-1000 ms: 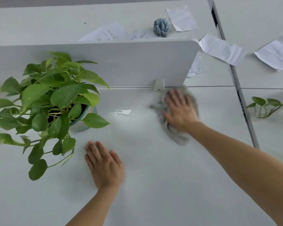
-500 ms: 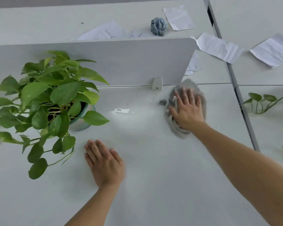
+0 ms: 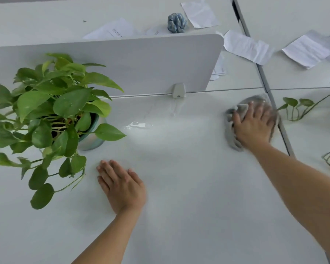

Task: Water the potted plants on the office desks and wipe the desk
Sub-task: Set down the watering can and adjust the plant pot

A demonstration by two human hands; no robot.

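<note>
A leafy green potted plant [image 3: 46, 115] in a teal pot stands at the left of the white desk [image 3: 179, 206]. My right hand [image 3: 253, 124] lies flat with spread fingers on a grey cloth [image 3: 231, 134] and presses it onto the desk near the right edge; the hand and cloth are motion-blurred. My left hand [image 3: 122, 185] rests palm down on the desk, just right of the plant's trailing leaves, holding nothing. A small puddle of water [image 3: 139, 125] glistens on the desk between the pot and the cloth.
A white divider panel [image 3: 122, 63] stands behind the plant, held by a clip [image 3: 178, 90]. Beyond it lie loose papers [image 3: 246, 46] and a crumpled blue cloth [image 3: 176, 22]. A metal rail [image 3: 278, 119] bounds the desk at the right; vines of another plant [image 3: 297, 107] trail past it.
My right hand has slid the grey cloth to the right, from below the divider clip to the desk's right edge. My left hand and the plant have stayed put.
</note>
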